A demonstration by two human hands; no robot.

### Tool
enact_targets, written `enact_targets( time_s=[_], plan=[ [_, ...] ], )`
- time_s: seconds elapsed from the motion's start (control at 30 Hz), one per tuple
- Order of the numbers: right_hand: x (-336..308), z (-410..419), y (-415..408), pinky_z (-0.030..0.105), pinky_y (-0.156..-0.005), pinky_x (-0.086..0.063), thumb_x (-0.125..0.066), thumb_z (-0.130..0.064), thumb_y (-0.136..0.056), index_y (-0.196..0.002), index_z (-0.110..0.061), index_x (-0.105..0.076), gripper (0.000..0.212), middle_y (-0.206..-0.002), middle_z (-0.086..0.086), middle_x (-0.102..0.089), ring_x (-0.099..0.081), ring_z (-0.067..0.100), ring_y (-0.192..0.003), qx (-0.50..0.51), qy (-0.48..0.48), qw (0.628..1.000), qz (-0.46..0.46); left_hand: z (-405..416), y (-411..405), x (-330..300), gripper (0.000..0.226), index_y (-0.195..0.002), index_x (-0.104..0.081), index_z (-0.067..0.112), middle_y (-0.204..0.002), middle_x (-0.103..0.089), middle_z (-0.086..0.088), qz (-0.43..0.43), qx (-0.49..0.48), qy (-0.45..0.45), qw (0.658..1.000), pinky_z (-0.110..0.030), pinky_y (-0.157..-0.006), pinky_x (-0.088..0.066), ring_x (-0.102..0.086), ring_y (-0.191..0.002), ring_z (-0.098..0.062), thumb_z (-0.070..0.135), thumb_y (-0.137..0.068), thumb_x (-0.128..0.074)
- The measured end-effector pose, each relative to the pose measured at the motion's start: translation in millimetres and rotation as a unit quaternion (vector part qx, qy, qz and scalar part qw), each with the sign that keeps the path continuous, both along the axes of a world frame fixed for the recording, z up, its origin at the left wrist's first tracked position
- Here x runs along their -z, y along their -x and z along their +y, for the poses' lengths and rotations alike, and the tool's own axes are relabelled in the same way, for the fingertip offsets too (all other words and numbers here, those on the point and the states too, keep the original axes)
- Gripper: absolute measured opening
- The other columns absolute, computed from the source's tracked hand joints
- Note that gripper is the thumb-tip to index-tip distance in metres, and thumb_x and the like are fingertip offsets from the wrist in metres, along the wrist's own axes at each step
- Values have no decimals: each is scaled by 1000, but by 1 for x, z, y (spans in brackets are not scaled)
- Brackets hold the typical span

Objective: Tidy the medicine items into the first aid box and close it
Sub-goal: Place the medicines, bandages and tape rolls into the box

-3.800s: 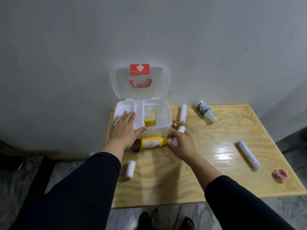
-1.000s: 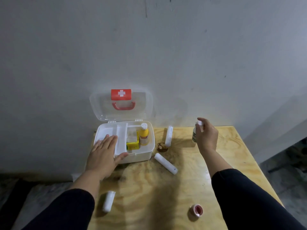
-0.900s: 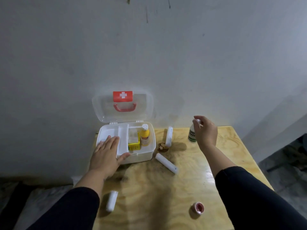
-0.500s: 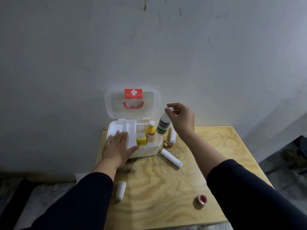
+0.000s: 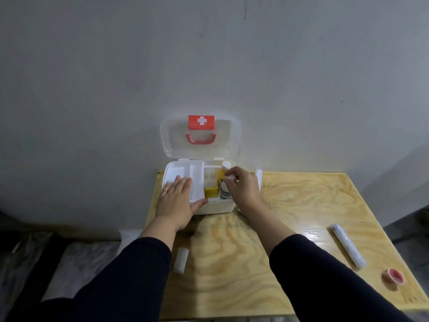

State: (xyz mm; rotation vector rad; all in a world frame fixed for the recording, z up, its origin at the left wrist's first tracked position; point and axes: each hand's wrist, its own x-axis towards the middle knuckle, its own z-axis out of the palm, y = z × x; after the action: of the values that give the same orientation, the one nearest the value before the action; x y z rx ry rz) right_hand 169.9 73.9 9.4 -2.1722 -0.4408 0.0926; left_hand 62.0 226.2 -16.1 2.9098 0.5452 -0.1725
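The white first aid box (image 5: pixel 214 208) stands open against the wall, its clear lid (image 5: pixel 167 138) upright with a red cross label. Inside stand a yellow carton (image 5: pixel 210 192), a yellow bottle (image 5: pixel 223 170) and a white bottle with green print (image 5: pixel 224 194). My right hand (image 5: pixel 242 188) grips the white bottle's cap, with the bottle upright in the box's right compartment. My left hand (image 5: pixel 177 201) lies flat on the box's front left edge. A white roll (image 5: pixel 258 180) peeks out behind my right hand.
On the wooden table (image 5: pixel 290 205) lie a long white tube (image 5: pixel 347 245) at the right, a small pink tape roll (image 5: pixel 393 276) near the right front corner, and a short white roll (image 5: pixel 181 260) at the left edge. The wall stands right behind the box.
My right hand has carried the white bottle from above the box down into its right compartment beside the yellow bottle. My left hand stays on the box.
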Motion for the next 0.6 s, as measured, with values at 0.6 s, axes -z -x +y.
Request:
enact_targets(
  time_s=[0.6],
  plan=[
    [53, -77, 7, 30, -89, -46, -64, -16, -82, -98, -19, -72, 18, -114, 2, -66, -60, 21, -108, -51, 185, 981, 41, -1, -1, 1, 86, -156, -7, 16, -165, -6, 2, -1, -1, -10, 1000, -36, -124, 0, 2, -152, -15, 70, -90, -18]
  ],
)
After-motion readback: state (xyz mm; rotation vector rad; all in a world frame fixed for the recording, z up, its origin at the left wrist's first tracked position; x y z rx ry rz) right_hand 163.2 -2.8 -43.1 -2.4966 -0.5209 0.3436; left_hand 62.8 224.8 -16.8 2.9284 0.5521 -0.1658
